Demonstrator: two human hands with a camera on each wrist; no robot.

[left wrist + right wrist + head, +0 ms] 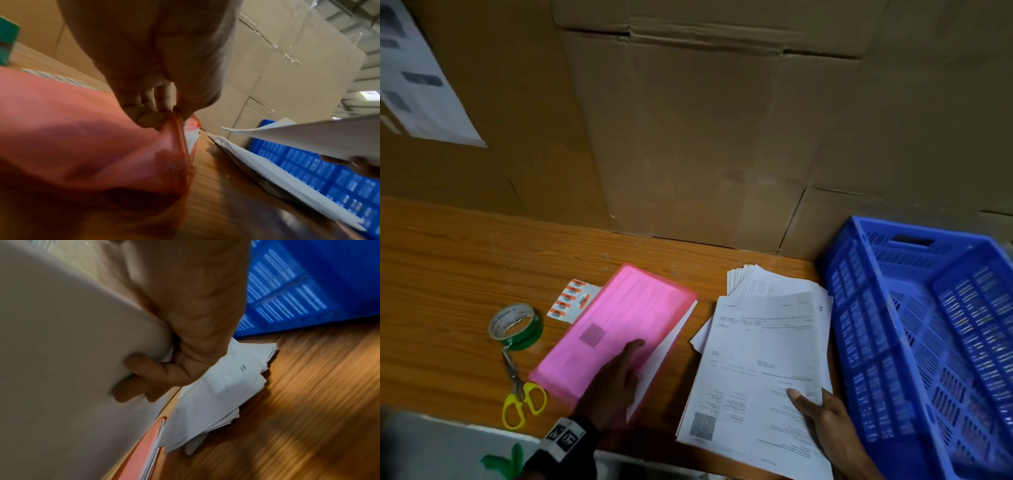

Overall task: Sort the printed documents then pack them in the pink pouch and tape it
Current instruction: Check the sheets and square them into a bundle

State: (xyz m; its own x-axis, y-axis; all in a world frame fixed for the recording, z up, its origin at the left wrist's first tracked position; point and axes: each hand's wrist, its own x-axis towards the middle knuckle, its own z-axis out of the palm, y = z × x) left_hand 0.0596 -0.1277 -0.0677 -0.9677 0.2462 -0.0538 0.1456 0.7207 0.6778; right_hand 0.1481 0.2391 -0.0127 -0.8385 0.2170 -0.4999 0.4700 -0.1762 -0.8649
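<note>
The pink pouch [616, 329] lies flat on the wooden table [448, 260], with white sheets showing at its right edge. My left hand [616, 373] pinches the pouch's open edge [176, 123] between thumb and fingers, lifting the top layer. My right hand [815, 407] grips a bundle of printed documents [760, 359], thumb on top, fingers curled under it [135, 379]. The bundle hangs above a loose stack of documents [767, 284] [222, 389] on the table beside the pouch.
A roll of green tape [516, 326], yellow-handled scissors [520, 394] and a sheet of orange labels [571, 301] lie left of the pouch. A blue slotted crate [928, 335] stands at the right. Cardboard boxes [705, 137] wall off the back.
</note>
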